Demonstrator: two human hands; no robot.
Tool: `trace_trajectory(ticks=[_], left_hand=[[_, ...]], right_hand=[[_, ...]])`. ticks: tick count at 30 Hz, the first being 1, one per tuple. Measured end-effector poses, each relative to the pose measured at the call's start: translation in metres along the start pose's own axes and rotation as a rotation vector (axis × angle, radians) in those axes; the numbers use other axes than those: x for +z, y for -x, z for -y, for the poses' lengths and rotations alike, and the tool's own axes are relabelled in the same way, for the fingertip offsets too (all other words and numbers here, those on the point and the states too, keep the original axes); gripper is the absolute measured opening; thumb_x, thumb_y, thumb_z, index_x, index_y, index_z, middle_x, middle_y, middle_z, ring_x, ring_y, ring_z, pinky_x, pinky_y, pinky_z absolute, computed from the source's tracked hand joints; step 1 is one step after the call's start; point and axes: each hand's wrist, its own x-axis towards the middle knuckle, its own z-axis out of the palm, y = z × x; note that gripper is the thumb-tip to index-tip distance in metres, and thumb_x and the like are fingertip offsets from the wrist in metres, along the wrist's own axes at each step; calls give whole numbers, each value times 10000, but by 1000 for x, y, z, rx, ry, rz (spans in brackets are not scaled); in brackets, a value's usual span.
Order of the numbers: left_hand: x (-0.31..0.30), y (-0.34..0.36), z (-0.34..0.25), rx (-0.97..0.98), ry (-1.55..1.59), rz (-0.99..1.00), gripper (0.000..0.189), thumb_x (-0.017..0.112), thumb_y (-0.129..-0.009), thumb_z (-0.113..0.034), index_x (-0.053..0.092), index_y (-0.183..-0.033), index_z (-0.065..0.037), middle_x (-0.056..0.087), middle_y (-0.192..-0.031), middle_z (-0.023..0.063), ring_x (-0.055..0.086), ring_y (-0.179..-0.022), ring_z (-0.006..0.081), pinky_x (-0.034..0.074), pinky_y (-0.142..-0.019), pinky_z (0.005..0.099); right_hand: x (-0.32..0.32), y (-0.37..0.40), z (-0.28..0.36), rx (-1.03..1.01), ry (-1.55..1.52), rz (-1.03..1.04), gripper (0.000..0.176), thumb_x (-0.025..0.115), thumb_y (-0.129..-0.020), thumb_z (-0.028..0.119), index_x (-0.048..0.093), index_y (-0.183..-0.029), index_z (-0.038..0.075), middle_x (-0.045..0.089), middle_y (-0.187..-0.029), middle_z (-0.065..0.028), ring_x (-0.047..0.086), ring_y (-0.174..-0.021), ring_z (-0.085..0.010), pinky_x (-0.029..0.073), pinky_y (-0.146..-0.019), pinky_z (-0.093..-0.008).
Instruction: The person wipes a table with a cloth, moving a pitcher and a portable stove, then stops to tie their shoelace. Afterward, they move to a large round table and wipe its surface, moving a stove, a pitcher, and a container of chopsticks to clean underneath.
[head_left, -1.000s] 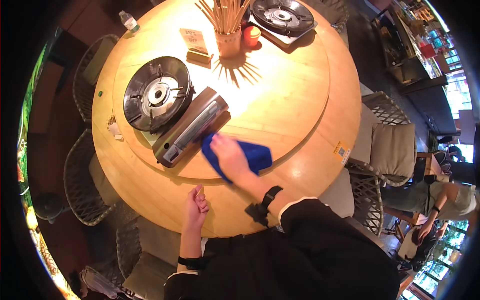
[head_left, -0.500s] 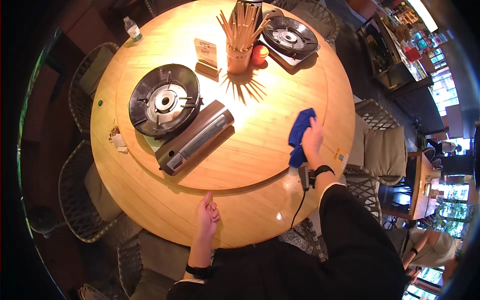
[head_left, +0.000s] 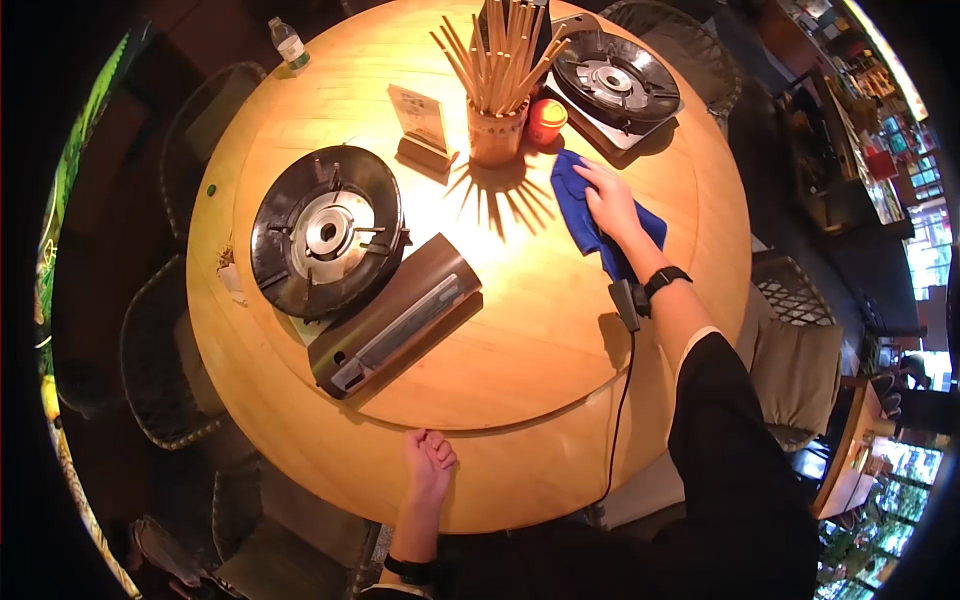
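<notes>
Cloth [head_left: 572, 190] first, since the head view is the only one: it is blue and lies bunched on the raised wooden disc [head_left: 540, 330] at about two o'clock. It sits just in front of the far stove [head_left: 615, 78] and just beside the red jar [head_left: 546, 121]. My right hand [head_left: 608, 205] lies flat on top of it, fingers stretched out and pressing it onto the wood rather than gripping it. My left hand [head_left: 428, 462] is curled into a loose fist with nothing in it, resting on the outer ring of the tabletop [head_left: 330, 450] at six o'clock.

The chopstick cup [head_left: 497, 132] stands at twelve o'clock, with the sign card [head_left: 420, 120] to its left. The near stove [head_left: 328, 230] fills nine to ten o'clock, and its brown side bar [head_left: 395, 315] angles toward the centre. A bottle [head_left: 289, 44] stands at the rim at eleven o'clock.

As for the wiping, I judge it partly done. The open wood between the centre and four o'clock looks bare and glossy, with no crumbs I can make out. What seems left is the outer ring at nine o'clock, where pale scraps [head_left: 228, 272] lie touching the edge of the disc, the strip around the near stove, and the ground under the cup and card. Whether the patch under the cloth is clean I cannot tell.
</notes>
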Motion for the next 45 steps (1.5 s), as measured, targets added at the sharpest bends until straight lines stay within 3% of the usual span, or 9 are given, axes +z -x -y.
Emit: trace_trajectory(ticks=[5,10,13,18,23,29,39,41,45], left_hand=[[3,-7,0,42,97,-86,176,469,-927,-276,461,-808,-147,441,-646,-18,393,-517,117,331,-476,267],[-11,-17,-25,-68,117,-58,201,478,-908,-295,460,-772,-147,432,-638,-18,394,-514,118,334,-477,273],[-16,-13,-40,-40,-67,-101,247,484,-910,-342,461,-758,-149,425,-611,-22,372,-475,107,308,-435,249],[-30,-11,-74,-102,-366,-88,294,503,-951,-410,520,-811,-152,377,-539,-40,315,-404,76,228,-365,197],[-33,21,-62,127,-421,-190,348,490,-992,-407,586,-1069,-82,450,-642,-33,367,-443,63,260,-371,215],[-68,65,-1,283,-431,-133,454,481,-1012,-338,552,-1281,20,662,-1157,146,648,-772,153,517,-676,254],[-94,106,24,355,-381,-105,336,626,-959,-165,574,-1220,39,695,-998,137,683,-890,182,556,-746,266],[-88,111,26,381,-358,-120,339,625,-959,-158,570,-1228,42,693,-999,144,684,-905,190,561,-774,279],[-87,123,30,391,-368,-140,391,610,-968,-153,526,-1287,56,669,-1087,186,669,-1017,243,558,-884,330]], right_hand=[[18,13,28,-254,-241,197,459,504,-704,-123,679,-1105,14,622,-1264,-181,562,-1226,-329,439,-1054,-390],[-6,143,89,-500,-556,326,231,566,-763,-82,682,-940,11,681,-1115,-148,646,-1037,-342,526,-885,-438],[-32,217,114,-517,-545,520,288,572,-740,-87,697,-975,24,664,-1171,-131,603,-1147,-338,503,-946,-442],[-26,202,101,-180,-485,305,263,565,-804,-83,669,-1033,-5,681,-1047,-187,661,-985,-345,528,-862,-404],[15,94,83,-90,-99,-185,330,563,-814,-51,627,-1138,-28,611,-1224,-223,546,-1179,-399,428,-1029,-445],[49,72,124,-153,-104,164,406,548,-786,-44,606,-1186,-2,594,-1262,-195,532,-1205,-384,425,-1039,-425],[-4,254,195,-495,-245,358,435,717,-707,46,648,-1136,30,623,-1228,-159,561,-1202,-340,466,-1004,-443],[-2,232,166,-595,-144,286,409,762,-698,77,656,-1092,42,649,-1168,-146,619,-1105,-327,516,-941,-412],[37,157,140,-102,29,-163,294,660,-847,115,633,-1103,-27,634,-1163,-222,598,-1071,-399,464,-960,-442]])
